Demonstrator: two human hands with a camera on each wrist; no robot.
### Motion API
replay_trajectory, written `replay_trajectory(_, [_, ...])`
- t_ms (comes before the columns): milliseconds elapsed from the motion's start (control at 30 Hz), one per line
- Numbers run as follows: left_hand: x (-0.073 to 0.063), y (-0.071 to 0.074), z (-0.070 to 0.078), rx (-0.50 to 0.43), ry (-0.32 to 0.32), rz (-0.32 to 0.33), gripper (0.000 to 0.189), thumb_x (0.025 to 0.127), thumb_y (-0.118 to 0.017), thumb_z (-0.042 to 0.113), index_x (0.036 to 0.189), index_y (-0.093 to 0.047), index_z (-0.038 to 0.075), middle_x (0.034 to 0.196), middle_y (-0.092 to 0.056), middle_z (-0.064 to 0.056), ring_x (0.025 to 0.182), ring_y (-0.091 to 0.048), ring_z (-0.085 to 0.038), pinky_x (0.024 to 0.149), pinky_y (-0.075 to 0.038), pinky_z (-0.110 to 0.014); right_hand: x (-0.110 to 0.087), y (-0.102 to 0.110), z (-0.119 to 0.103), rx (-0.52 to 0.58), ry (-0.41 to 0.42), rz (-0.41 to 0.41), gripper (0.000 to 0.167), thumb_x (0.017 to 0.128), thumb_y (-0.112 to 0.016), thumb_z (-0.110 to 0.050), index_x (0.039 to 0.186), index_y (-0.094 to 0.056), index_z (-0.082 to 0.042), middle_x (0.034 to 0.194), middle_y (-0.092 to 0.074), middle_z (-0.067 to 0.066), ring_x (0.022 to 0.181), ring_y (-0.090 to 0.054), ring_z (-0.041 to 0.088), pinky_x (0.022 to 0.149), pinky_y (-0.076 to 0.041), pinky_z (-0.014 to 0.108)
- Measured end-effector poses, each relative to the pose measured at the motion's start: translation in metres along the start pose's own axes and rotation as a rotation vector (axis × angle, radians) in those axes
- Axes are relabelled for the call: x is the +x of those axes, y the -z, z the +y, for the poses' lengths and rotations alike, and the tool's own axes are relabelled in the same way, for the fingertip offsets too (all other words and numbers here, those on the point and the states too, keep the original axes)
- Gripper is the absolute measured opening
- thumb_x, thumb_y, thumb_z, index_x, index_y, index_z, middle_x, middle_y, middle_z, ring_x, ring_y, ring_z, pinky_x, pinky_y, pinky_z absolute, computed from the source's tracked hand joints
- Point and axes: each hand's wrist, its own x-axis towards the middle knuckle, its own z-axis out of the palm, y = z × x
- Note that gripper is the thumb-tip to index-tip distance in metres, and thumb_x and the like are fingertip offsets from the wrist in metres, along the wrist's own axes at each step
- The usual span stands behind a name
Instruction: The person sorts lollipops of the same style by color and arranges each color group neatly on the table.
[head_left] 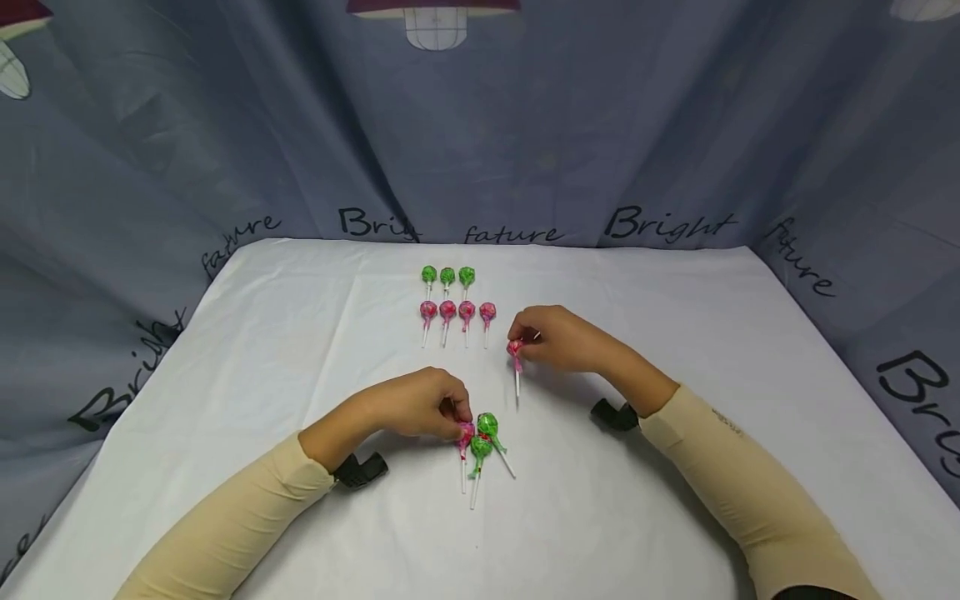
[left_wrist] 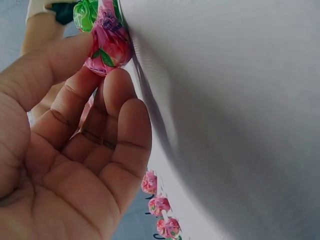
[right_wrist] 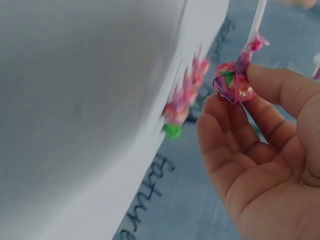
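Note:
My right hand (head_left: 558,337) pinches a pink-wrapped lollipop (right_wrist: 234,82) by its head, the white stick pointing toward me in the head view. Lower and to the left, my left hand (head_left: 423,404) has thumb and fingertips on the head of another pink lollipop (left_wrist: 111,47). Right beside that one lie two green lollipops (head_left: 480,447), their sticks pointing toward the near edge. Farther back, a row of several pink lollipops (head_left: 447,311) lies side by side, and three green lollipops (head_left: 447,276) form a row behind them.
A white cloth (head_left: 360,533) covers the table. Grey-blue curtains (head_left: 555,125) with printed words and lamps hang behind and at both sides. Black straps (head_left: 362,471) sit around my wrists, near the cloth.

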Motion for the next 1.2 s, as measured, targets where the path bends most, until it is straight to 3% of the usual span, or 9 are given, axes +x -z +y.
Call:
replay_trajectory(300, [-0.001,-0.002,0.003,-0.032,0.018,0.001,0.009,0.084,-0.074,0.000,0.085,-0.072,0.008,0.077,-0.066,0.007,0.068,-0.058,-0.004,0.060,-0.049,-0.021,0.047,0.007,0.026,0.047,-0.195,0.018,0.012,0.092,-0.069,-0.008,0.103,-0.067,-0.007,0.102,-0.068,0.007,0.092,-0.059,0.024,0.079,-0.049,0.037])
replay_trajectory(500, [-0.001,-0.002,0.004,-0.018,0.029,0.000,0.011,0.083,-0.073,0.000,0.084,-0.071,0.010,0.077,-0.066,0.008,0.067,-0.056,-0.004,0.057,-0.048,-0.022,0.066,0.009,0.037,0.085,-0.256,0.021,0.014,0.093,-0.068,-0.008,0.107,-0.066,-0.006,0.110,-0.066,0.011,0.102,-0.060,0.026,0.084,-0.049,0.038])
replay_trajectory(733, [0.001,0.000,0.007,0.001,0.029,-0.003,0.010,0.082,-0.073,0.000,0.084,-0.071,0.010,0.079,-0.067,0.006,0.069,-0.057,-0.004,0.059,-0.048,-0.021,0.073,0.008,0.041,0.076,-0.303,-0.001,0.015,0.094,-0.066,-0.008,0.108,-0.065,-0.005,0.117,-0.063,0.012,0.106,-0.057,0.028,0.086,-0.049,0.039])
replay_trajectory(1200, [0.001,-0.001,0.005,0.008,0.031,0.001,0.010,0.082,-0.074,0.000,0.084,-0.071,0.010,0.078,-0.066,0.006,0.069,-0.057,-0.004,0.061,-0.048,-0.021,0.074,0.005,0.041,0.085,-0.329,-0.001,0.017,0.093,-0.068,-0.012,0.109,-0.064,-0.006,0.115,-0.063,0.011,0.103,-0.057,0.027,0.086,-0.049,0.039])
